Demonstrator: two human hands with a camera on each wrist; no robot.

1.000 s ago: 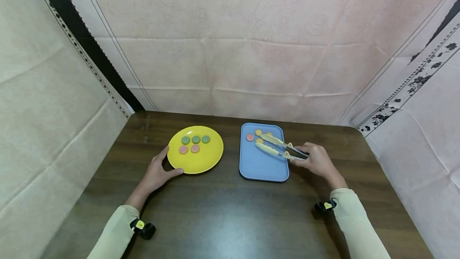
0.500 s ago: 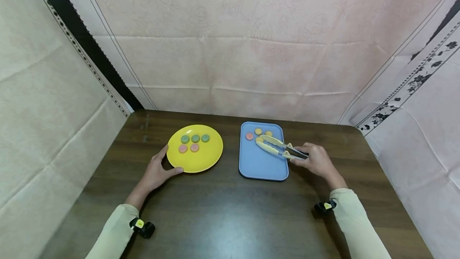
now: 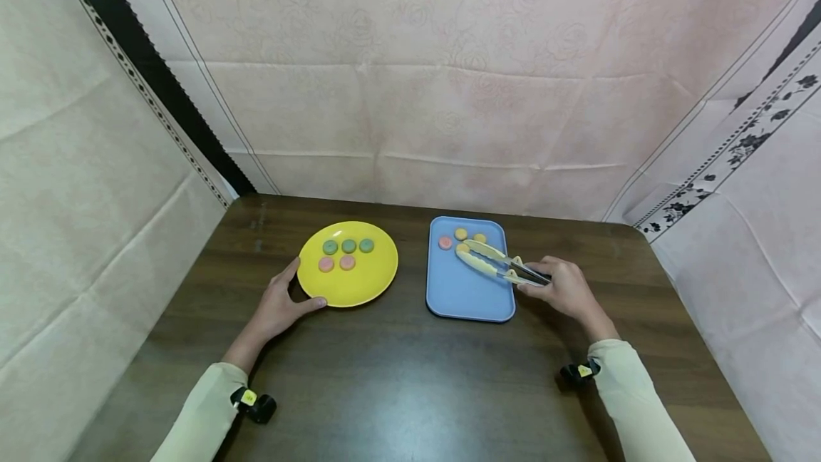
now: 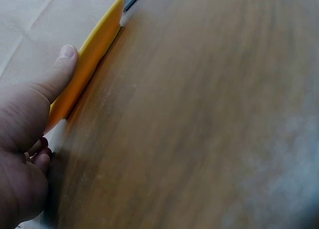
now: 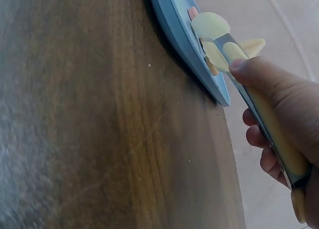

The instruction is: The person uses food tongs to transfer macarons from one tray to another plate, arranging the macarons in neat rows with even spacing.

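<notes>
My left hand (image 3: pixel 279 309) holds the rim of a yellow plate (image 3: pixel 359 287), thumb on its near edge and fingers at its left side. Several small round discs lie on the plate: a row of green discs (image 3: pixel 348 246) and two pink ones (image 3: pixel 347 262). My right hand (image 3: pixel 564 289) grips tongs (image 3: pixel 497 257) with cream tips and metal arms, the thumb lying along one arm in the right wrist view. The tong tips reach over a blue tray (image 3: pixel 465 298), close about a yellow disc (image 3: pixel 462 249). Near it are two more yellow discs (image 3: pixel 461 234) and a pink disc (image 3: pixel 445 242).
The brown wooden table (image 3: pixel 385 376) bears plate and tray side by side, with a gap between them. Pale cloth (image 3: pixel 410 127) hangs behind the table's far edge and at both sides. A black wrist camera (image 3: pixel 261 408) sits at the left sleeve, another at the right.
The tong tips have drawn together around the yellow disc; their lower arm has swung up slightly. Left hand and plate stay in place, apart from a slight shift of the whole view.
</notes>
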